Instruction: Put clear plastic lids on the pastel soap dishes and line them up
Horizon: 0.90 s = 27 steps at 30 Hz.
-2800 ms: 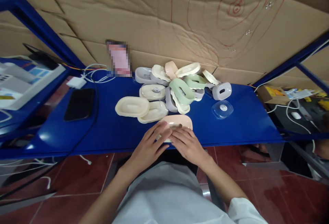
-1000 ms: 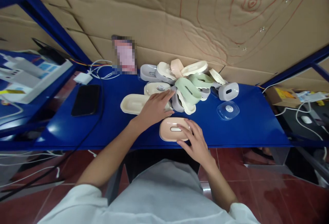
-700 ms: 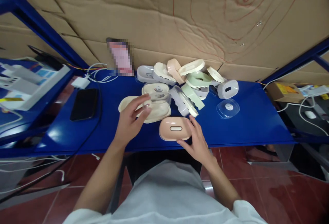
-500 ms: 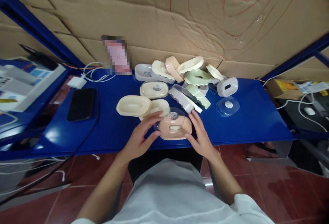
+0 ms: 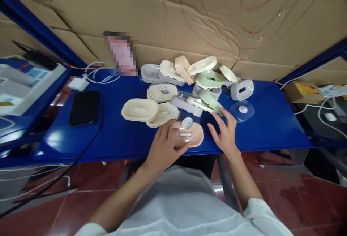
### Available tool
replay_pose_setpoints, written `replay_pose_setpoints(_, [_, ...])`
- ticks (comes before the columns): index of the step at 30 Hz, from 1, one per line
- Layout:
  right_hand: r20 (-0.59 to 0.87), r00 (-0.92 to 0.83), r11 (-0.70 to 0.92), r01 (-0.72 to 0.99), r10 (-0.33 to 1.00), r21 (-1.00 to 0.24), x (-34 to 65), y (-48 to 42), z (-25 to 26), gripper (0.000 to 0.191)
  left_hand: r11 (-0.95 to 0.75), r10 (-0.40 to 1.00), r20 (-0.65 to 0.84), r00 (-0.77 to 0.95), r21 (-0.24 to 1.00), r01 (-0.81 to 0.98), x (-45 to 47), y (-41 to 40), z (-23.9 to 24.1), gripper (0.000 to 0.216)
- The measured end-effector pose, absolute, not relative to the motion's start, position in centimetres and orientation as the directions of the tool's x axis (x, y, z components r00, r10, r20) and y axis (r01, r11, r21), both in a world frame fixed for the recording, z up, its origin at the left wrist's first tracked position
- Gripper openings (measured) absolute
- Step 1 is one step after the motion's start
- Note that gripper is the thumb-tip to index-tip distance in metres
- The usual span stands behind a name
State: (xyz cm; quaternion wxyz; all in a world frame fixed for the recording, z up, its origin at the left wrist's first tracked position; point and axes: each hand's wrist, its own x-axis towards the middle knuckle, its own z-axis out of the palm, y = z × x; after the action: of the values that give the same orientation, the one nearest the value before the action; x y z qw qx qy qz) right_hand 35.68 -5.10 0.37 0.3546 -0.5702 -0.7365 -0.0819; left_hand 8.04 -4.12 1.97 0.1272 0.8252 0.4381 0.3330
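Observation:
A peach oval dish point(image 5: 195, 139) with a pale slot lies at the table's front edge. Over its back part is a clear plastic lid point(image 5: 187, 123) bearing a round label. My left hand point(image 5: 166, 141) curls around the left side of these two, thumb at the front, fingers closed on the lid. My right hand point(image 5: 226, 131) is open, fingers apart, with the fingertips at the near end of a green wavy-edged band point(image 5: 211, 102); whether they touch it I cannot tell. Beside the band lie a lilac wavy-edged band point(image 5: 187, 106) and a cream strip.
Cream oval dishes point(image 5: 139, 110) sit at the left, and several mixed parts are heaped along the cardboard wall point(image 5: 151, 19). A grey slotted part point(image 5: 242, 90) and another clear lid point(image 5: 242, 111) are at right. A black phone point(image 5: 83, 108) and a cable lie on the blue table point(image 5: 276, 120).
My left hand has moved right, over the peach dish and lid. The right hand has left the dish's side and gone right to the green band. The lilac band has turned and shifted left.

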Motion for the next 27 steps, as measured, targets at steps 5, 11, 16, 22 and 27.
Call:
replay_pose_setpoints(5, [0.456, -0.248, 0.406, 0.867, 0.855, -0.289, 36.4, -4.4, 0.3, 0.062, -0.626, 0.758, 0.328, 0.563, 0.609, 0.487, 4.6, -3.3, 2.2, 0.044])
replay_pose_setpoints(11, [0.391, -0.499, 0.61, 0.752, 0.774, -0.25, 35.2, -5.5, 0.4, 0.059, -0.692, 0.681, 0.334, 0.652, 0.585, 0.423, 4.3, -3.5, 1.7, 0.049])
replay_pose_setpoints(16, [0.417, -0.414, 0.538, 0.807, 0.809, -0.243, 35.3, -5.7, 0.2, 0.057, -0.739, 0.634, 0.406, 0.658, 0.57, 0.359, 5.8, -2.8, 1.5, 0.048])
replay_pose_setpoints(22, [0.442, -0.398, 0.54, 0.8, 0.804, -0.262, 35.6, -6.0, 0.4, 0.052, -0.774, 0.567, 0.372, 0.735, 0.545, 0.322, 4.9, -2.1, 1.8, 0.027])
replay_pose_setpoints(27, [0.337, -0.545, 0.633, 0.726, 0.768, -0.269, 35.1, -8.1, 0.5, 0.073, -0.816, 0.505, 0.322, 0.801, 0.482, 0.32, 5.2, -2.2, 2.0, 0.024])
